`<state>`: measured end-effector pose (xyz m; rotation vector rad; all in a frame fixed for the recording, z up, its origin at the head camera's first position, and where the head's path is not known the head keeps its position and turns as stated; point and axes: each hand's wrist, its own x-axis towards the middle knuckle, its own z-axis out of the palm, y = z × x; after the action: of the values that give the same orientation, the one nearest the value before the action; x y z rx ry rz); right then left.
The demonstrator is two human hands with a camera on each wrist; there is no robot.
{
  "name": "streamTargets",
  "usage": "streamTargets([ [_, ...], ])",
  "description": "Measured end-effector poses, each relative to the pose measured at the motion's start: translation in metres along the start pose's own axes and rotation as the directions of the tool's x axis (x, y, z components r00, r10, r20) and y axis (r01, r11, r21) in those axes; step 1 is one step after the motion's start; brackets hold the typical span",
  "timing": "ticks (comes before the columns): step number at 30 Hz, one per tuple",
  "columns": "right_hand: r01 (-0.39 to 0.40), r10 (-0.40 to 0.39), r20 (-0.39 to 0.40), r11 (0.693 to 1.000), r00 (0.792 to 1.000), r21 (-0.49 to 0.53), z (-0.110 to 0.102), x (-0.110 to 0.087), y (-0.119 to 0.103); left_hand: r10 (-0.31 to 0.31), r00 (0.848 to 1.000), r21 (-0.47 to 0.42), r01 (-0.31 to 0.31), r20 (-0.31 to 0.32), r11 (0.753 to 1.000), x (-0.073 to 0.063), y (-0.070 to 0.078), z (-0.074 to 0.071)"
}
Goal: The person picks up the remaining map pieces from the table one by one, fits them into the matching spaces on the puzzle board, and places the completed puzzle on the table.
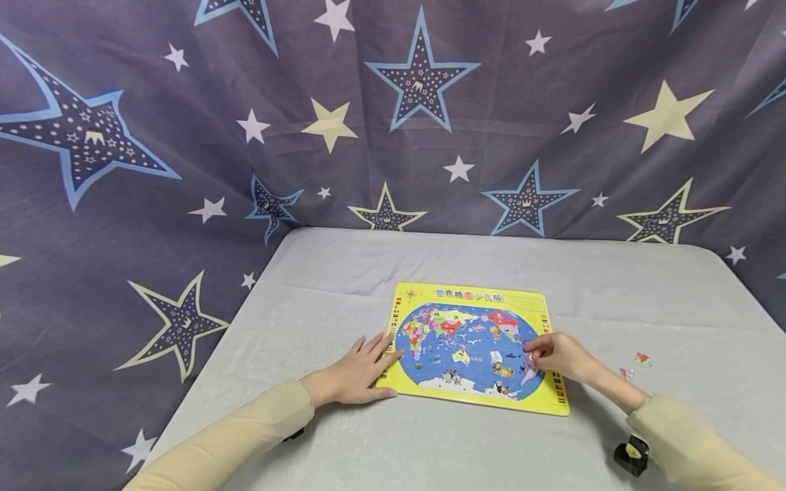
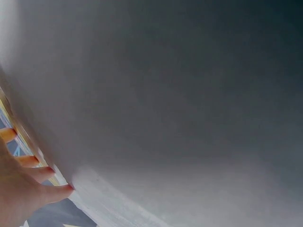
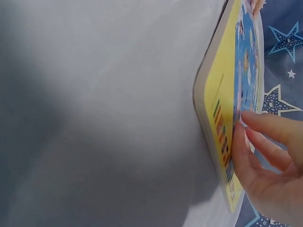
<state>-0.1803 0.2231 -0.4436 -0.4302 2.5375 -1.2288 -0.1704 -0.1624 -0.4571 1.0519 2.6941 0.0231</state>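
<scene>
On the grey desk [image 1: 430,447], a yellow world-map board [image 1: 475,348] lies flat.
The left hand [image 1: 358,372] rests spread on its left edge; the right hand [image 1: 561,356] touches its right side, fingertips nearly together, but whether they pinch something cannot be seen.

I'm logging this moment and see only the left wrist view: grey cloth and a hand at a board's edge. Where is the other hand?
Observer: The right hand is at the right side of the board, its fingertips over the map.
Operator: Anything loose on the cloth?
Observer: Yes, two small pieces lie on the cloth to the right of the board.
Operator: What is pictured along the bottom of the map?
Observer: Penguins on a white strip.
</scene>
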Motion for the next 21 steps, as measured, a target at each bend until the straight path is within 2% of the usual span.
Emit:
streamTargets([
  [10,0.014,-0.016,-0.022,0.997,1.000,-0.073,0.0026,-0.0013,0.0026,0.000,1.000,-0.002,0.000,0.001,1.000,0.0000,0.0004,-0.0003],
  [21,0.035,-0.038,-0.026,0.995,0.999,-0.088,0.0042,-0.0024,0.0039,0.008,1.000,-0.003,-0.008,-0.008,1.000,-0.0004,0.0004,-0.0001],
])
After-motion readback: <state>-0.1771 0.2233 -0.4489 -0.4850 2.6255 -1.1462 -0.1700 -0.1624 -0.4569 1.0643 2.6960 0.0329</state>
